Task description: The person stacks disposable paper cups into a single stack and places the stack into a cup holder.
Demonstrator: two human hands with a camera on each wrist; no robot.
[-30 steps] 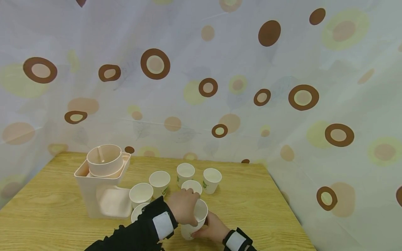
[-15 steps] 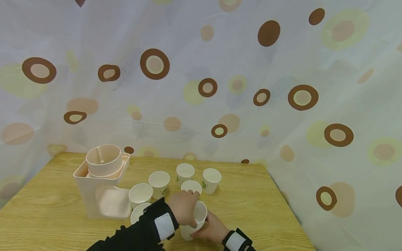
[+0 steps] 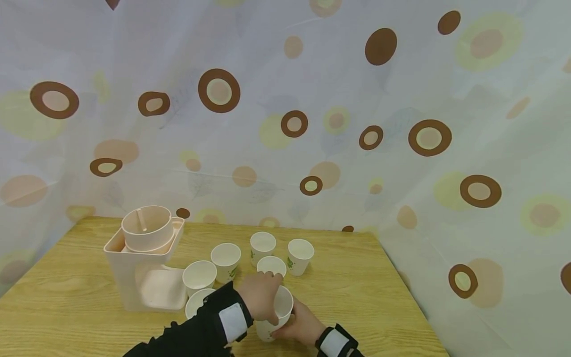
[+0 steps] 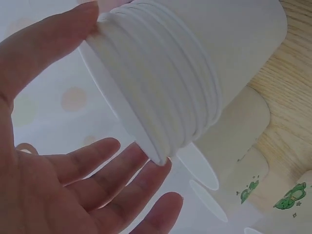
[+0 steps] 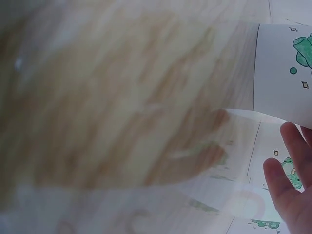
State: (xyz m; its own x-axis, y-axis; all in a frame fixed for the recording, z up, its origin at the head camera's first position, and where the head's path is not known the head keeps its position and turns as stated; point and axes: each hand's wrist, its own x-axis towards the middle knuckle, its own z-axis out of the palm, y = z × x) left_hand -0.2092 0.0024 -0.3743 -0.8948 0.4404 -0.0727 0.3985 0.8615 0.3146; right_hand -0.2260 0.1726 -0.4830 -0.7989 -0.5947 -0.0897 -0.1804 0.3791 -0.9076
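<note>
A stack of white paper cups (image 3: 283, 302) with a green print stands before me, near the front of the wooden table. My left hand (image 3: 258, 296) grips it by the rim from above. Several nested rims (image 4: 156, 73) show in the left wrist view, with the thumb at one side and fingertips at the other. From the right, my right hand (image 3: 305, 325) holds the stack lower down, thumb in front and the other fingers partly hidden behind. In the right wrist view, fingers (image 5: 295, 151) lie beside the printed cup wall (image 5: 280, 73).
Several single paper cups stand upright beyond my hands, among them a left cup (image 3: 199, 275), a back cup (image 3: 263, 242) and a right cup (image 3: 301, 258). A pale pink pitcher (image 3: 129, 277) with a round container (image 3: 147, 230) in its top stands at left. Patterned cloth (image 3: 339, 148) hangs behind the table (image 3: 366, 292).
</note>
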